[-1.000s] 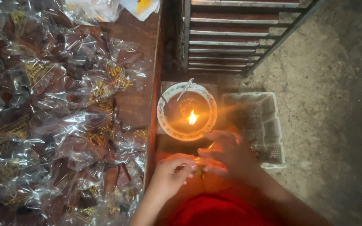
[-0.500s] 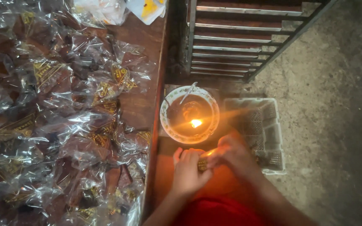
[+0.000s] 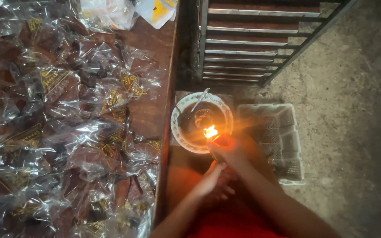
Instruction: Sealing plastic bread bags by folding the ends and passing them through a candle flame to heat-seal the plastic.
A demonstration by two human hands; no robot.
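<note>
A white patterned bowl (image 3: 176, 128) sits on a low surface beside the table edge, with a small flame (image 3: 210, 131) burning at its near rim. My right hand (image 3: 231, 149) is closed around a small thin item (image 3: 214, 154) whose end is right at the flame. My left hand (image 3: 211, 180) hangs lower, over my red-clothed lap, fingers loosely apart with nothing seen in it. A metal spoon (image 3: 199, 100) leans in the bowl's far side.
On the left, a wooden table (image 3: 148, 114) is covered with several clear plastic packets (image 3: 62, 114) of brown pieces. A white plastic basket (image 3: 283, 141) stands right of the bowl. A metal rack (image 3: 252, 39) is behind it, on a concrete floor (image 3: 353, 110).
Both hands were together below the bowl. My right hand has since lifted to the flame with the item, and my left hand has dropped back toward my lap.
</note>
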